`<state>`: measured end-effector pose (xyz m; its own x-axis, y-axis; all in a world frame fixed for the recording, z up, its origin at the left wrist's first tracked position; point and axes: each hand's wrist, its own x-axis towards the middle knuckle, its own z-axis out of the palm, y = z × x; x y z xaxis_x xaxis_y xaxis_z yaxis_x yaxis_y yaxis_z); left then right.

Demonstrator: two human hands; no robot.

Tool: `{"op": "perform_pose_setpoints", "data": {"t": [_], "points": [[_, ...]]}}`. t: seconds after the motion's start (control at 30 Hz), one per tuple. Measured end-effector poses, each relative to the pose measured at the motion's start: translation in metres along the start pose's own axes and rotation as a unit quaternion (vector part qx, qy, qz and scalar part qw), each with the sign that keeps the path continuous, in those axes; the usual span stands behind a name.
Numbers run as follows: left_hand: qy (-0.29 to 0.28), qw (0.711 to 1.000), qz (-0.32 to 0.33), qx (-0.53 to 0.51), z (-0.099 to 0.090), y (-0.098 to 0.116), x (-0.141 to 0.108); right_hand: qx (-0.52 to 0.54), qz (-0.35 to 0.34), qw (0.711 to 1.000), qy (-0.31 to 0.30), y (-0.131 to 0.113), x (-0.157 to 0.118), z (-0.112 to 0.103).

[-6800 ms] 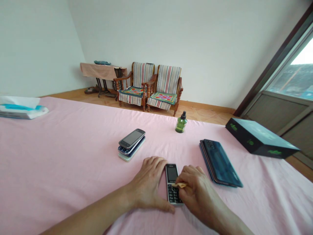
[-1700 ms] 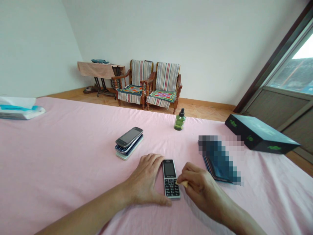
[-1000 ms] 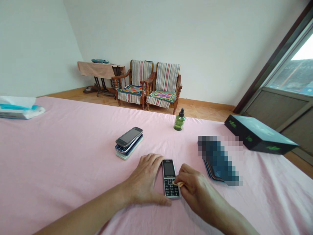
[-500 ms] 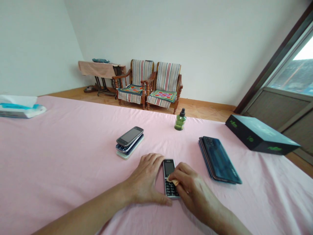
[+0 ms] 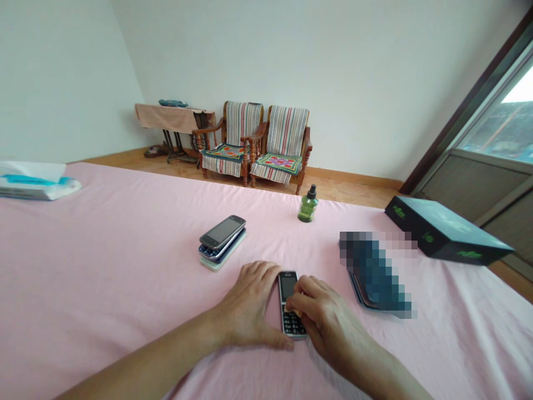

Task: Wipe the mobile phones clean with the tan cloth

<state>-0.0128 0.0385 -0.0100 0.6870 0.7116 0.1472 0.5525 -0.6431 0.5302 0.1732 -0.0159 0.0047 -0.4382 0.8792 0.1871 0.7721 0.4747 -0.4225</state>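
Black keypad phone (image 5: pixel 290 322) lies on the pink sheet (image 5: pixel 125 289), steadied at its left edge by the spread left hand (image 5: pixel 250 305), while the right hand (image 5: pixel 328 319) pinches over its face, any held item hidden; stacked phones (image 5: pixel 220 239) and a green bottle (image 5: pixel 307 206) sit beyond.

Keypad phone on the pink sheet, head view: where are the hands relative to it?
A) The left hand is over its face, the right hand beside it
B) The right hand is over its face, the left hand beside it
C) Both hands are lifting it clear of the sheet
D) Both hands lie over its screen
B: the right hand covers part of the keypad phone, while the left hand lies beside its left edge.
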Motion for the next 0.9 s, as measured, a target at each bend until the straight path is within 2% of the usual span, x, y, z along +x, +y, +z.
{"op": "perform_pose_setpoints", "data": {"t": [0.3,0.43,0.57,0.9], "points": [[0.004,1.000,0.000,-0.010,0.001,-0.001,-0.001,0.009,-0.001,1.000,-0.010,-0.006,-0.005,-0.005],[0.007,1.000,0.000,-0.014,0.001,-0.001,-0.001,0.079,0.018,0.996,-0.022,-0.005,-0.009,-0.007],[0.002,1.000,-0.004,-0.009,0.001,-0.001,-0.001,0.143,0.046,0.989,0.012,-0.002,-0.011,0.000],[0.013,1.000,0.006,-0.008,0.001,0.001,-0.001,0.026,0.040,0.999,0.012,-0.011,-0.002,0.012]]}}
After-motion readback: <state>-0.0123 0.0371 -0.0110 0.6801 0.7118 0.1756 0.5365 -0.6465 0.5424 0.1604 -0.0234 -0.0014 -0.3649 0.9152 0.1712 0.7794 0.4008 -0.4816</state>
